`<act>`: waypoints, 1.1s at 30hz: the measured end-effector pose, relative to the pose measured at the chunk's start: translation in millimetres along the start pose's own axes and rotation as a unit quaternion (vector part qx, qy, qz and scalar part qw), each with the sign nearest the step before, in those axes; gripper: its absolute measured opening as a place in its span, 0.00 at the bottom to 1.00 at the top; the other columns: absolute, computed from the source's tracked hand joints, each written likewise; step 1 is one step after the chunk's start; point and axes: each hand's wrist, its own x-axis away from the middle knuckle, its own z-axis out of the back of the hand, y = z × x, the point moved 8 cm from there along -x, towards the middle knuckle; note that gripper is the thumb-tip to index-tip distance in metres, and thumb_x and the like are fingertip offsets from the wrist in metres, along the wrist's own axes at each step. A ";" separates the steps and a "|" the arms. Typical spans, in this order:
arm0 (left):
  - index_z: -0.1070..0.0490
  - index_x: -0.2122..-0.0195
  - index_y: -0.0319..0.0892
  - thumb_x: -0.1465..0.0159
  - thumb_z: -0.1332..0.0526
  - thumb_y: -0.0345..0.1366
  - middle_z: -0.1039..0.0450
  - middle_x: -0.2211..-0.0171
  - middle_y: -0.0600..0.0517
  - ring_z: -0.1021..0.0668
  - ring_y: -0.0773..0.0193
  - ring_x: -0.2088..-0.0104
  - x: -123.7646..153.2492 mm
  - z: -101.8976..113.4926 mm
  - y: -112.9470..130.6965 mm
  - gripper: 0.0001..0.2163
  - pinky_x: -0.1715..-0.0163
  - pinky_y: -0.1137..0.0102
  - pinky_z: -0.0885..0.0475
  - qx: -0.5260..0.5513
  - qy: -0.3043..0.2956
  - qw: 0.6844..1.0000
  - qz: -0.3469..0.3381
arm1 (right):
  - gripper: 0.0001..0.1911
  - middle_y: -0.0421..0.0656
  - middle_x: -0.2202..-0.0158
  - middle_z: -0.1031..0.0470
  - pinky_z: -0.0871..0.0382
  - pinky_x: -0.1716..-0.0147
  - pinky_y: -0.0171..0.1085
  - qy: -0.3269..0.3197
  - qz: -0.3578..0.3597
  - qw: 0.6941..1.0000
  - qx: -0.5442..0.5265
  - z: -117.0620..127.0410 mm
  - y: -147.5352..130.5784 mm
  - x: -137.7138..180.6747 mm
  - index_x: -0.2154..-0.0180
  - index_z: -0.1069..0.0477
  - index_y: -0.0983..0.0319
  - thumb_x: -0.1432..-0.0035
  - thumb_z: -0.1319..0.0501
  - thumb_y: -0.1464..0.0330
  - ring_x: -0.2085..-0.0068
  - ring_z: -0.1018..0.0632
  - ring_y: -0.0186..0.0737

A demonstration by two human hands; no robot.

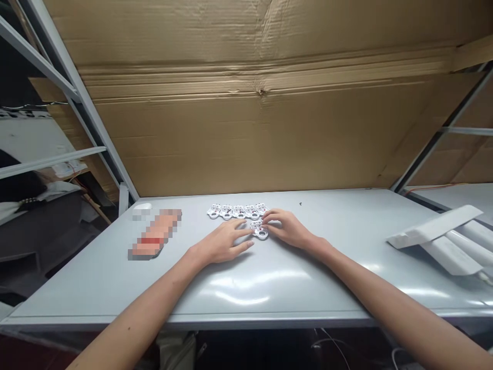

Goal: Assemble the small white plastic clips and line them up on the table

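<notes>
A row of several small white flat parts (236, 210) with round holes lies on the grey table (269, 282), near its far edge. One more white part (260, 229) sits just in front of the row. My left hand (223, 244) lies on the table with fingers stretched out, fingertips touching that single part from the left. My right hand (287, 227) rests on the table with fingers curled, fingertips on the same part from the right.
A large sheet of brown cardboard (262, 103) stands behind the table. A blurred-out object (156, 234) and a small white thing (142, 207) lie at the left. White long pieces (442, 236) lie at the right edge. Metal shelf frames (73, 87) stand on both sides.
</notes>
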 end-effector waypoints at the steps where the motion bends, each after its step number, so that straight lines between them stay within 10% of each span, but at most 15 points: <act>1: 0.32 0.39 0.49 0.28 0.49 0.48 0.37 0.37 0.44 0.32 0.49 0.40 0.1 0.2 -0.1 0.20 0.42 0.56 0.36 0.001 0.002 1.000 -0.001 | 0.08 0.46 0.59 0.21 0.27 0.57 0.43 -0.002 -0.001 1.000 -0.002 0.2 0.3 0.1 0.65 0.23 0.59 0.38 0.42 0.69 0.59 0.21 0.44; 14: 0.32 0.45 0.42 0.29 0.48 0.45 0.32 0.43 0.42 0.29 0.51 0.44 -3.0 9.0 -4.6 0.17 0.44 0.58 0.33 0.001 0.062 0.998 0.012 | 0.26 0.51 0.45 0.28 0.30 0.47 0.48 -0.069 0.054 0.996 0.022 -5.8 -22.5 3.8 0.43 0.32 0.58 0.42 0.35 0.58 0.45 0.27 0.50; 33: 0.38 0.42 0.40 0.33 0.47 0.42 0.37 0.39 0.37 0.36 0.42 0.38 8.1 8.6 -61.9 0.20 0.42 0.49 0.40 -0.110 0.111 0.957 0.244 | 0.14 0.44 0.56 0.25 0.26 0.63 0.40 -0.107 -0.080 0.986 0.095 29.2 26.3 13.4 0.58 0.24 0.54 0.48 0.38 0.71 0.60 0.22 0.45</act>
